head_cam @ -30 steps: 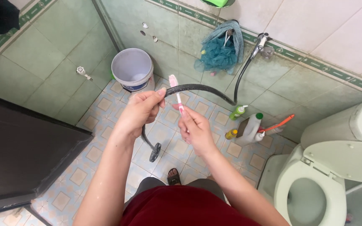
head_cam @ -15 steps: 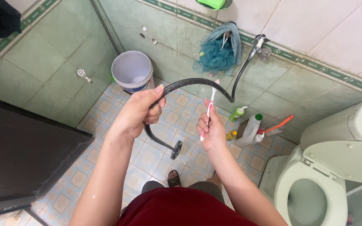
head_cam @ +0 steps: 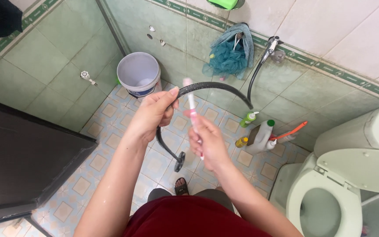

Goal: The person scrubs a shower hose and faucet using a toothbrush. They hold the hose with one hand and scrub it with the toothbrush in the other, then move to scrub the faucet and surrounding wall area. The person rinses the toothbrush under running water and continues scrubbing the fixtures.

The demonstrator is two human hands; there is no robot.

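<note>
- The person stood over the tiled floor [head_cam: 88,162] with the left hand [head_cam: 152,115] closed around a black hose [head_cam: 216,86], gripping it where the hose arched highest.
- The hose ran from a wall tap [head_cam: 272,45] on the far right, curved over the hand, then hung down to its loose end fitting [head_cam: 180,160] just above the floor.
- The right hand [head_cam: 207,142] was wrapped tight around the handle of a pink and white toothbrush [head_cam: 192,109], whose head stood up against the hose beside the left thumb.
- As I judged it, the scrubbing was under way near the top of the arch; whether that stretch was clean I could not tell, and the long run toward the tap and the hanging tail looked left to do.
- Room was tight: a white bucket [head_cam: 139,73] stood far left in the corner, cleaning bottles [head_cam: 262,134] crowded the wall at right, and the open toilet [head_cam: 330,197] sat near right.
- A dark door [head_cam: 23,158] closed in the left side, leaving open floor mostly below the hands.
</note>
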